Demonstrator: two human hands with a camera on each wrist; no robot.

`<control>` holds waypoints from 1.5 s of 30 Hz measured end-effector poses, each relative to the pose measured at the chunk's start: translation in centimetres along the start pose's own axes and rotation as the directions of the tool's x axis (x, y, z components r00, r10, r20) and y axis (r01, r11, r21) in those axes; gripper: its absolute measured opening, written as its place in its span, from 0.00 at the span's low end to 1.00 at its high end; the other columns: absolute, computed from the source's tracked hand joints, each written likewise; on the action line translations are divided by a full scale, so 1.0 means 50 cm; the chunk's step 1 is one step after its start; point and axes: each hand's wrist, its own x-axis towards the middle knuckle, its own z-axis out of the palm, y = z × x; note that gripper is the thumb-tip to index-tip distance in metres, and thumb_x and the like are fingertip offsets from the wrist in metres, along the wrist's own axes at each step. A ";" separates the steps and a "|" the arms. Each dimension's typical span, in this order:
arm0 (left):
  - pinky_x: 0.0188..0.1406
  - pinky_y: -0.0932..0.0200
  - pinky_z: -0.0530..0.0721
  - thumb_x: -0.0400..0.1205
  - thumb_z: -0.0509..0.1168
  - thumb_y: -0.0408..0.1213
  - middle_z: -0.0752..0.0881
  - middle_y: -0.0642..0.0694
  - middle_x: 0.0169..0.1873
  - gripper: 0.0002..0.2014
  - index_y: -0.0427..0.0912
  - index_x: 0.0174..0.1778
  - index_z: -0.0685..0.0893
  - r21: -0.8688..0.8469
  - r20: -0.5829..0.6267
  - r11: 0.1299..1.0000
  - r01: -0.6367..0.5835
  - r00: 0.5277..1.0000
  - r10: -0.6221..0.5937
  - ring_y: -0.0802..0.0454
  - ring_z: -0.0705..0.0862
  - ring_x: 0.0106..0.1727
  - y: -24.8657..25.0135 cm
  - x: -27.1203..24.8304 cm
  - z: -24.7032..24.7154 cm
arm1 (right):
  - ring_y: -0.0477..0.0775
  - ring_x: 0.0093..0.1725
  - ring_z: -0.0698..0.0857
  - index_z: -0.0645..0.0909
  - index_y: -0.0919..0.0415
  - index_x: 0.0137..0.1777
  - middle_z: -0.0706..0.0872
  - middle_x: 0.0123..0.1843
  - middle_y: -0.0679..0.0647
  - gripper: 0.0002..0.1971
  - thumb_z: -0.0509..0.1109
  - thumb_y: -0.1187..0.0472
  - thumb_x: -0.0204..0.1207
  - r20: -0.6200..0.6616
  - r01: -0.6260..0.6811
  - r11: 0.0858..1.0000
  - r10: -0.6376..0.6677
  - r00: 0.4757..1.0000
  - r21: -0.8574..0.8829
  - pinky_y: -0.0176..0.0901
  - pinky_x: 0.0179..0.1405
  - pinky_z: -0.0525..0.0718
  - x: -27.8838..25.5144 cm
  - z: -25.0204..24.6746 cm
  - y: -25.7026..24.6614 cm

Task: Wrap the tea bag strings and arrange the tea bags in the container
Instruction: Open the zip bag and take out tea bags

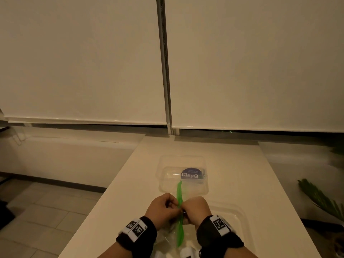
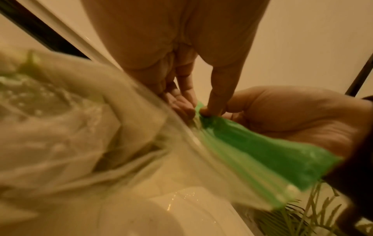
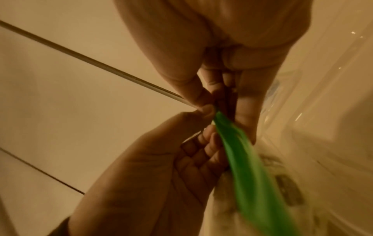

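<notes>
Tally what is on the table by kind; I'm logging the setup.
Clear plastic containers: 2, one far with a blue label, one near
Zip bags: 1, green-topped, pinched by the left hand and right hand
Total: 3

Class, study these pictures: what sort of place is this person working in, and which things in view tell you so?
Probably a room in a home or office, at a pale table set against a window. Lowered roller blinds fill the wall ahead, the floor is tiled, and a leafy plant stands to the right.
</notes>
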 end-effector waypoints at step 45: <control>0.23 0.42 0.88 0.66 0.77 0.27 0.89 0.29 0.39 0.15 0.24 0.46 0.86 -0.891 0.260 0.260 0.371 0.888 -0.379 0.33 0.89 0.35 -0.021 -0.002 -0.125 | 0.69 0.41 0.90 0.78 0.70 0.59 0.88 0.49 0.70 0.15 0.50 0.77 0.83 0.391 -0.309 0.795 0.098 0.915 0.523 0.61 0.32 0.90 0.028 0.011 0.001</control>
